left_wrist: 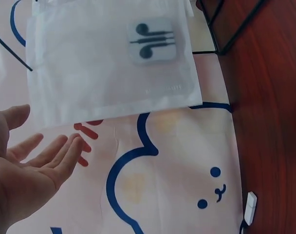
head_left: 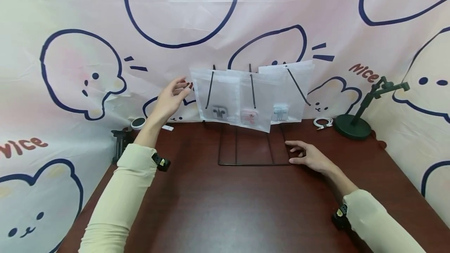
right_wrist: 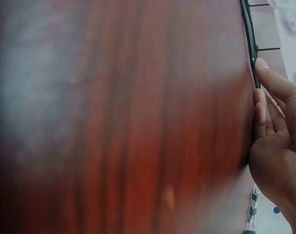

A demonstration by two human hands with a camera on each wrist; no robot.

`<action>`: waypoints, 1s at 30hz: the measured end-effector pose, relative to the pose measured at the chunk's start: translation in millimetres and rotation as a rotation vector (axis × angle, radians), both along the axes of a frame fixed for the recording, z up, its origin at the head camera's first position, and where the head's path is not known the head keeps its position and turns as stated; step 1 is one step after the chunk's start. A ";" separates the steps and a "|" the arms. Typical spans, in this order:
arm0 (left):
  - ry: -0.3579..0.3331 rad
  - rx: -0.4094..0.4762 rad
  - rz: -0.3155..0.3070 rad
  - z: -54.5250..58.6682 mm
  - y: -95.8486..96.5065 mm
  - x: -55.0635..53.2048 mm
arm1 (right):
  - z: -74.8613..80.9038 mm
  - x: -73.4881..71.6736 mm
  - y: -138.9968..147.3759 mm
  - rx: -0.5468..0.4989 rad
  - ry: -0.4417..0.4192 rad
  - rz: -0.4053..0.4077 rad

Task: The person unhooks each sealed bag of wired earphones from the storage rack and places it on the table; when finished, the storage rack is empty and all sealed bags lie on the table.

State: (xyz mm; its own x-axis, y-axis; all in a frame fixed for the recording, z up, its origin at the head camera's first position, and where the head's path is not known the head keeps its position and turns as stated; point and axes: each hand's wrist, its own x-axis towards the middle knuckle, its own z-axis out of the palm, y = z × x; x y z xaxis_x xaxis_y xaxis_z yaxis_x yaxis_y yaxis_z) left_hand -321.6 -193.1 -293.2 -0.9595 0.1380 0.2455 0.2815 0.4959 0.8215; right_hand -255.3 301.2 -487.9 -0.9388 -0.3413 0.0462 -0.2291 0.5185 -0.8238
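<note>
A black wire rack (head_left: 254, 164) stands on the table, its hooks holding three frosted bags. The left bag (head_left: 211, 93) contains dark earphones (left_wrist: 153, 40) in a clear case; the middle bag (head_left: 258, 95) has a pink set, and the right bag (head_left: 302, 85) a light blue one. Beside the left bag's outer edge is my left hand (head_left: 171, 97), fingers parted and slightly bent, gripping nothing. Down at the base's front right corner, my right hand (head_left: 311, 158) pinches the wire between thumb and fingers; the right wrist view shows the thumb (right_wrist: 274, 80) against the rod.
A green stand (head_left: 353, 126) with a jointed arm is at the back right, next to a coiled white cable (head_left: 322, 122). At the back left are a black holder (head_left: 121, 143), a round white-rimmed object (head_left: 138, 123) and a small white piece (head_left: 167, 127). A printed cloth (head_left: 190, 22) hangs behind.
</note>
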 end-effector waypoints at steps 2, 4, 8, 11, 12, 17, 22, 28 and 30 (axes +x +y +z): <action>0.000 0.010 0.013 0.5 0.3 -3.4 | -1.2 -1.9 -2.4 -0.005 0.014 0.019; -0.006 0.017 0.023 0.0 0.6 -6.4 | -2.0 -3.7 -5.5 0.004 0.032 0.036; -0.008 0.050 0.015 -2.6 4.1 -13.1 | -4.0 -6.7 -10.0 0.042 0.059 0.049; -0.003 0.070 0.019 -5.1 7.2 -15.9 | -4.3 -7.4 -11.4 0.067 0.065 0.047; 0.000 0.076 0.027 -6.0 8.1 -16.3 | -4.0 -7.3 -11.5 0.074 0.064 0.047; 0.029 0.073 0.067 -9.3 13.4 -16.1 | 0.0 -4.7 -8.1 0.081 0.050 0.036; 0.104 0.128 0.071 -10.5 17.9 -16.6 | 2.7 -3.6 -4.1 0.093 0.047 0.015; 0.188 0.249 0.050 -12.1 19.8 -17.6 | 2.3 -1.4 -1.8 0.095 0.059 0.005; 0.208 0.261 0.050 -13.1 21.3 -17.7 | 1.8 -0.4 0.0 0.092 0.063 0.006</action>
State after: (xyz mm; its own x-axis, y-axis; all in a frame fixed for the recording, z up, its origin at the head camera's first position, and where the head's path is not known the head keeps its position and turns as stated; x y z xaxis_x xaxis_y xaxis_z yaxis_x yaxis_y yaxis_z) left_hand -339.3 -171.8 -306.3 -0.8893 -0.0009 0.4574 0.4369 0.2939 0.8501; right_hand -255.8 301.1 -486.1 -0.9330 -0.3523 0.0736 -0.2823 0.5894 -0.7569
